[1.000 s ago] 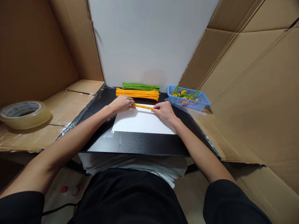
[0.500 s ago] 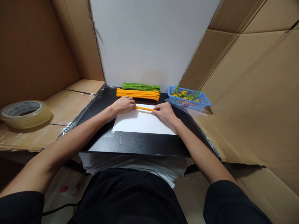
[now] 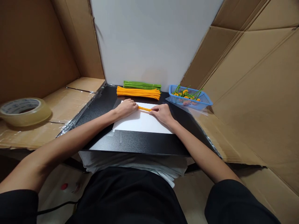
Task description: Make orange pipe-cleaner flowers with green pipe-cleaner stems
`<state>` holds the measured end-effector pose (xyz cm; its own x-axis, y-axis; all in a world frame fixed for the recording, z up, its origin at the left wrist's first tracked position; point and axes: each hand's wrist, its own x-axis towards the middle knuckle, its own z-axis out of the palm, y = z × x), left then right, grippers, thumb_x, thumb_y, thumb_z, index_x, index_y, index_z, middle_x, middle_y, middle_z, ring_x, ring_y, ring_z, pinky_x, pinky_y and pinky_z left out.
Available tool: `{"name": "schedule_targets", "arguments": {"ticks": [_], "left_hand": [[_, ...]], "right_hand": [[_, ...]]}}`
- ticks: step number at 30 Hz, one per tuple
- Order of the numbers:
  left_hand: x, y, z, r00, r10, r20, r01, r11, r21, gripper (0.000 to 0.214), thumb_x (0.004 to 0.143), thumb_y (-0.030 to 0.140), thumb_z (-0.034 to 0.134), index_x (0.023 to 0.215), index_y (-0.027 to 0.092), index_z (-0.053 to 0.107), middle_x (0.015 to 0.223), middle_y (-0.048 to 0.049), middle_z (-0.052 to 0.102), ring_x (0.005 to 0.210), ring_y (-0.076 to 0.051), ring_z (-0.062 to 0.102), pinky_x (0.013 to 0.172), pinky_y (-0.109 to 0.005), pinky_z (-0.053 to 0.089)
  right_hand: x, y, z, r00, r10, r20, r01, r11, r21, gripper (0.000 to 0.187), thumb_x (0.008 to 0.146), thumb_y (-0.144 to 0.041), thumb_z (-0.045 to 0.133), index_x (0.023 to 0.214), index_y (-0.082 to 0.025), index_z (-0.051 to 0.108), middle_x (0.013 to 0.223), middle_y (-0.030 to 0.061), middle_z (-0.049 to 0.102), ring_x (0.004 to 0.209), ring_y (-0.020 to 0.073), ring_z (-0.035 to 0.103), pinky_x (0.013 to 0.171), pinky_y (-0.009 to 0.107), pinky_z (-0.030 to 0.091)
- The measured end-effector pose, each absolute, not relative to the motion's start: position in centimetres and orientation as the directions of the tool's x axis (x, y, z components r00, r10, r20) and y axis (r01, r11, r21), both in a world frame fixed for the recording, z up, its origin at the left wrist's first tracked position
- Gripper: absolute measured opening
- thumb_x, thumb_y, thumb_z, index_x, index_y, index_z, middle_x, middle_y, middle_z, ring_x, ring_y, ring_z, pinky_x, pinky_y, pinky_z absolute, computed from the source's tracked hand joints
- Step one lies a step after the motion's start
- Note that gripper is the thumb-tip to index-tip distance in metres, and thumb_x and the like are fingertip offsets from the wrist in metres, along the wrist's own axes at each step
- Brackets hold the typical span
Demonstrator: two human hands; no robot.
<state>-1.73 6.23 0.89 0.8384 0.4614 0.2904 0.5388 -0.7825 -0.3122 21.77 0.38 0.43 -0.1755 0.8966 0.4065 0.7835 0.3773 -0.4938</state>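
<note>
An orange pipe cleaner (image 3: pixel 144 108), wavy or twisted along its length, stretches between my hands just over a white sheet of paper (image 3: pixel 140 123). My left hand (image 3: pixel 127 108) is closed on its left end, and that end is hidden by the fingers. Thumb and fingers of my right hand (image 3: pixel 162 112) pinch the other end. Behind my hands lie a bundle of orange pipe cleaners (image 3: pixel 138 92) and, farther back, a bundle of green pipe cleaners (image 3: pixel 142 85).
A blue plastic basket (image 3: pixel 205 102) at the back right holds several green-stemmed orange pieces. On the cardboard at left sits a roll of clear tape (image 3: pixel 35 116). Cardboard walls flank the black table (image 3: pixel 140 143). A red-capped object (image 3: pixel 64 186) is below on the left.
My hands have drawn closer together, so less of the orange pipe cleaner shows between them. My left hand has shifted right and my right hand slightly left.
</note>
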Motion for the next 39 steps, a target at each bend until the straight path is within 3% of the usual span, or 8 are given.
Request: {"name": "schedule_targets", "arguments": {"ticks": [10,16,28,33,39], "left_hand": [[-0.6,4.8,0.4,0.894,0.339,0.293,0.434,-0.820,-0.373,0.017,0.095,0.015,0.054,0.091,0.009,0.069,0.085,-0.0130,0.072,0.080,-0.022,0.066,0.076,-0.034,0.042],[-0.4,4.2,0.4,0.913,0.291,0.288,0.395,-0.811,-0.432,0.018,0.095,0.012,0.052,0.091,0.007,0.069,0.085,-0.0141,0.071,0.079,-0.023,0.065,0.076,-0.035,0.042],[-0.6,4.1,0.3,0.930,0.264,0.257,0.356,-0.823,-0.443,0.021,0.092,0.010,0.047,0.090,0.009,0.068,0.082,-0.0127,0.068,0.077,-0.022,0.062,0.077,-0.035,0.043],[-0.9,3.7,0.1,0.905,0.239,0.352,0.381,-0.824,-0.419,0.024,0.092,0.007,0.044,0.088,0.009,0.067,0.078,-0.0123,0.066,0.075,-0.021,0.060,0.075,-0.035,0.043],[-0.8,3.5,0.0,0.920,0.217,0.327,0.351,-0.827,-0.440,0.026,0.092,0.006,0.042,0.085,0.011,0.067,0.080,-0.0116,0.066,0.076,-0.021,0.058,0.076,-0.035,0.044]], "right_hand": [[20.8,-0.3,0.4,-0.278,0.850,0.448,0.750,0.483,-0.451,0.017,0.084,-0.024,0.066,0.082,-0.019,0.082,0.081,0.0038,0.078,0.069,0.0166,0.066,0.067,0.026,0.043],[20.3,-0.5,0.3,-0.337,0.844,0.418,0.764,0.504,-0.402,0.024,0.087,-0.027,0.062,0.073,-0.016,0.078,0.067,0.0014,0.071,0.063,0.0136,0.056,0.062,0.025,0.036],[19.7,-0.7,0.0,-0.437,0.781,0.446,0.794,0.568,-0.218,0.027,0.092,-0.024,0.056,0.075,-0.016,0.075,0.071,0.0056,0.069,0.066,0.0157,0.056,0.069,0.028,0.035],[19.6,-1.1,0.0,-0.486,0.729,0.481,0.774,0.615,-0.150,0.032,0.096,-0.025,0.050,0.076,-0.017,0.073,0.069,0.0059,0.067,0.068,0.0170,0.055,0.071,0.028,0.036],[19.6,-1.3,-0.1,-0.580,0.664,0.471,0.765,0.644,0.034,0.032,0.097,-0.023,0.046,0.075,-0.017,0.068,0.071,0.0076,0.063,0.071,0.0193,0.050,0.073,0.031,0.033]]}}
